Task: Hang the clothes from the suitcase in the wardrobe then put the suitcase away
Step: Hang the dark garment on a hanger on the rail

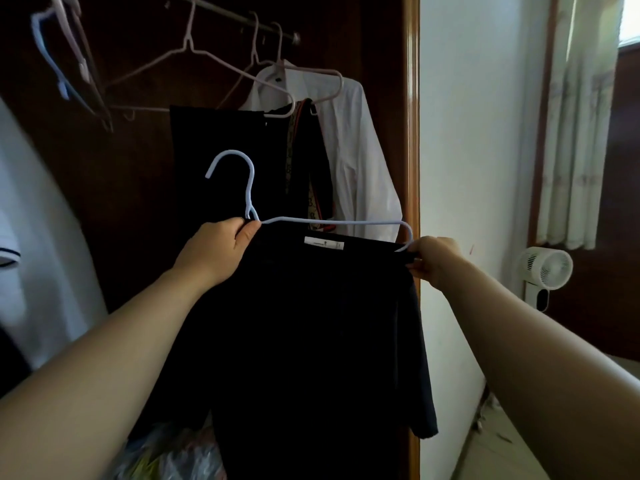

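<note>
Head camera faced a dark wooden wardrobe (pixel 121 168). At ten o'clock, thin empty hangers (pixel 59 64), pale blue and pink, dangled from a metal rail (pixel 242 22). At seven o'clock lay crinkled plastic bags (pixel 173 455). The left hand (pixel 214 251) pinched a slim blue hanger (pixel 250 188), thumb and fingers curled round the wire just under its rounded hook. A soft black garment (pixel 311 323) with a small white label (pixel 323 244) hung below the wire arm, filling the centre. At twelve o'clock a smooth white shirt (pixel 356 150) hung on a pink hanger (pixel 332 72). The right hand (pixel 436 261) gripped the garment's top edge, fingers clenched beside the blue hanger's bent tip. At three o'clock a round white fan (pixel 547 268) stood below a pale curtain (pixel 575 133).
</note>
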